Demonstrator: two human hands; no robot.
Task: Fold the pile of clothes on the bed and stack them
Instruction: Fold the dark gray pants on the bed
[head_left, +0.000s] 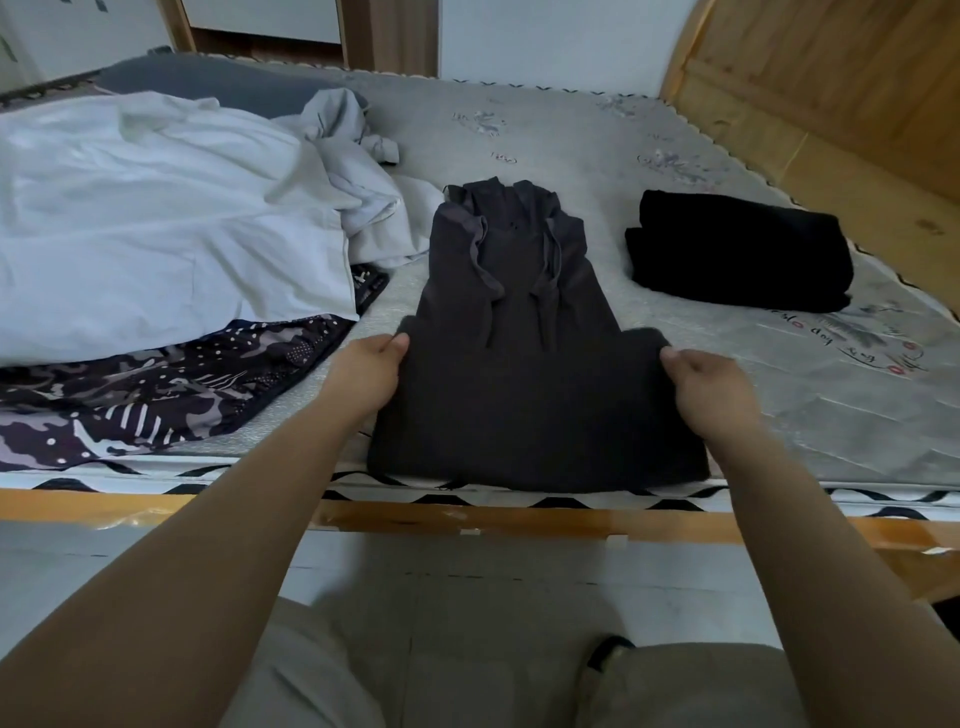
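Observation:
A dark grey garment (524, 332) lies lengthwise on the bed, its near part doubled over into a fold close to the mattress edge. My left hand (366, 376) pinches the left corner of that fold, thumb on top. My right hand (704, 389) pinches the right corner the same way. A folded black garment (737, 249) sits to the right on the mattress (571, 150). The unfolded pile lies to the left: a white garment (156, 218), a light grey one (358, 171) and a dark patterned one (156, 395).
The wooden bed frame (467, 517) runs across the front below the mattress edge. A wooden headboard (831, 104) stands at the right. My knees in grey trousers (467, 670) are at the bottom of the view.

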